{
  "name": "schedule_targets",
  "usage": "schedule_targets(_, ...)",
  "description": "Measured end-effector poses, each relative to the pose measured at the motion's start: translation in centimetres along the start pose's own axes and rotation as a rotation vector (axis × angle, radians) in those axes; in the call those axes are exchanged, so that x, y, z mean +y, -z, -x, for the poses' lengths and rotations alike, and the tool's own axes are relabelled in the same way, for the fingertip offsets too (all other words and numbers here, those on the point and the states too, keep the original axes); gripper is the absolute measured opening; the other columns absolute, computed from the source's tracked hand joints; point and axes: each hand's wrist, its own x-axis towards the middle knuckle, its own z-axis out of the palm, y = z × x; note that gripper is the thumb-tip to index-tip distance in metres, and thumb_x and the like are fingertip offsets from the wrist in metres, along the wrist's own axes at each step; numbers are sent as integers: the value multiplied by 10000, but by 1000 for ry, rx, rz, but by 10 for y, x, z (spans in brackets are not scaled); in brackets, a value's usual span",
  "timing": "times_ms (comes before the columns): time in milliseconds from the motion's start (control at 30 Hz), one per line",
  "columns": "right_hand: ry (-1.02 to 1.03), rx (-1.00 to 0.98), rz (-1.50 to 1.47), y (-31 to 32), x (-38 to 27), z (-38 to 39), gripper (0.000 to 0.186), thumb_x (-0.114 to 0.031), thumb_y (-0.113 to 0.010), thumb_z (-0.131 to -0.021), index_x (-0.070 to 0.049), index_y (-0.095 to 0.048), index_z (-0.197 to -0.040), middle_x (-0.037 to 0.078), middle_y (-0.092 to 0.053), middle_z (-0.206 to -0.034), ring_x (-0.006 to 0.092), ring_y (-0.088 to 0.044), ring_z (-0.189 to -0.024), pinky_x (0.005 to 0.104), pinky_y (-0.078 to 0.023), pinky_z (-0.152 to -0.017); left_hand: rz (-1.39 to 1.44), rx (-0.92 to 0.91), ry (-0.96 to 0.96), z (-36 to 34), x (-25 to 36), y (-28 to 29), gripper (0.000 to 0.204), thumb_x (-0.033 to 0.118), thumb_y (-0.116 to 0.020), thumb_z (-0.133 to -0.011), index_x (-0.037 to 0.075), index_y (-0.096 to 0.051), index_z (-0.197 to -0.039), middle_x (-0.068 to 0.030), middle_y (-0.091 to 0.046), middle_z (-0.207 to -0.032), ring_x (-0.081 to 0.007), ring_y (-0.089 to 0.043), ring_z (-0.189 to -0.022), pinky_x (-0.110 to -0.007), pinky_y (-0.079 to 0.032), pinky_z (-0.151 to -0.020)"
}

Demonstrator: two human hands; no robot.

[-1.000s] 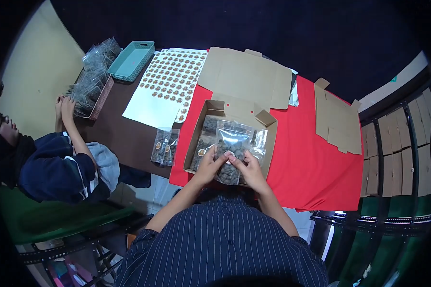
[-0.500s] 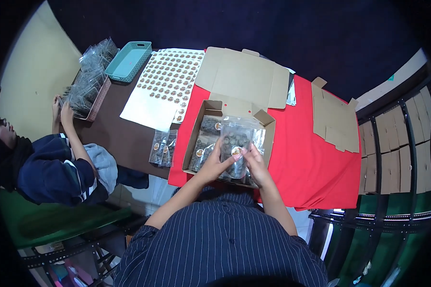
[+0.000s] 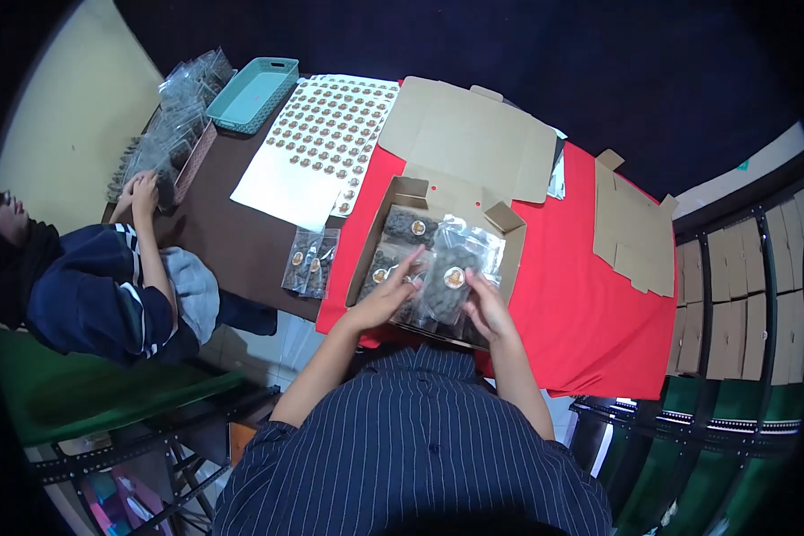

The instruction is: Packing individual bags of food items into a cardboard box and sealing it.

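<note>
A clear plastic pouch point(image 3: 445, 284) of dark round pieces, with a round sticker on its front, is tilted over the open cardboard box point(image 3: 364, 259). My right hand point(image 3: 493, 313) grips its right edge, thumb on the front. At the pouch's left edge is my left hand point(image 3: 386, 297), fingers stretched out and apart; whether it touches the pouch is hard to see. Inside the box lie similar stickered pouches, one at the back point(image 3: 409, 225) and others partly under my hands. Two more stickered pouches point(image 3: 310, 263) lie on the brown table left of the box.
Sticker sheets point(image 3: 317, 147) lie beyond the loose pouches. Further left stand a teal basket point(image 3: 261, 85) and a pink basket point(image 3: 196, 165) heaped with pouches, where another person's hands point(image 3: 141, 192) rest. A flat cardboard piece point(image 3: 630, 223) lies on the red cloth point(image 3: 572, 322). Shelves hold boxes point(image 3: 732, 250) at right.
My left hand has let its fingers loosen and spread at the pouch's left edge. The pouch's sticker now shows uncovered. The other person's hands have come together at the basket. The view has shifted slightly.
</note>
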Motion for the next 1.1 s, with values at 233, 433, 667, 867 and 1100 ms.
schedule_targets(233, -78, 106, -102, 46, 33, -44, 222, -228, -549, -889, -79, -536, -1052, 24, -593, -969, 122, -577, -863, 259, -450, -656, -467, 219, 118, 15, -50, 26, 692, 299, -550, -893, -21, -217, -1408, -259, -400, -1337, -299, -420, -1248, -352, -337, -1024)
schedule_targets(433, 211, 105, 720, 26, 133, -75, 355, -176, -618, -855, 12, -487, -1125, 84, -581, -962, 159, -566, -834, 275, -465, -709, -829, 410, -94, 22, -54, 4, 693, 270, -582, -846, -64, -269, -1366, -324, -405, -1295, -411, -401, -1227, -404, -304, -1050)
schedule_targets(667, 82, 116, 509, -2, 119, -66, 518, -138, -673, -828, 24, -392, -1231, 70, -595, -763, 121, -561, -589, 233, -450, -514, -650, 319, -27, 29, -44, 4, 533, 168, -550, -855, 14, -369, -1333, -262, -475, -1254, -391, -460, -1171, -417, -361, -997)
schedule_targets(867, 97, 74, 373, 0, 122, -69, 556, -53, -648, -817, 27, -338, -1271, 95, -607, -802, 157, -618, -681, 250, -505, -606, -751, 328, -91, 29, -44, 3, 454, 155, -558, -853, 22, -439, -1271, -234, -506, -1206, -375, -484, -1140, -401, -371, -987)
schedule_targets(1100, 165, 105, 497, 6, 125, -54, 517, -41, -708, -749, -9, -423, -1179, 66, -590, -810, 120, -572, -755, 242, -487, -670, -512, 445, -231, 42, 17, 0, 334, 128, -515, -883, 26, -520, -1201, -180, -544, -1176, -309, -511, -1131, -378, -384, -966)
